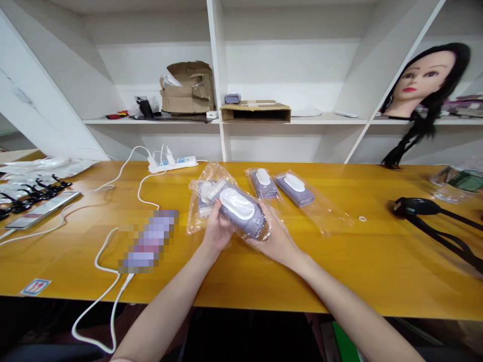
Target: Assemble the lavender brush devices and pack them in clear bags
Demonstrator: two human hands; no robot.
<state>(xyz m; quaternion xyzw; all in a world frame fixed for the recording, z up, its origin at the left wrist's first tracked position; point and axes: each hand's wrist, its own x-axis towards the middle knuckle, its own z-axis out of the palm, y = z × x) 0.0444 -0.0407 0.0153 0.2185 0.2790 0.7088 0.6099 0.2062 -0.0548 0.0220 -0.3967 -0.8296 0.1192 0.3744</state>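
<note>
A grey-purple rolled item with a white oval piece, wrapped in clear plastic (241,208), is tilted above the table between my hands. My left hand (219,229) grips its left lower side, thumb up against it. Around its right end, my right hand (275,236) is closed, with some fingers hidden beneath. Just behind and left, partly covered, lies another clear bag (206,193) with similar grey and white contents. Two more wrapped grey items, one (264,183) upright-facing and one (296,189) slanted, rest on the table beyond my right hand.
On the wooden table (339,271) are a phone with a cable (151,241), a power strip (173,163), another phone (43,210), a small ring (362,218) and black straps (418,206). Shelves behind hold cardboard boxes (188,95) and a mannequin head (424,80).
</note>
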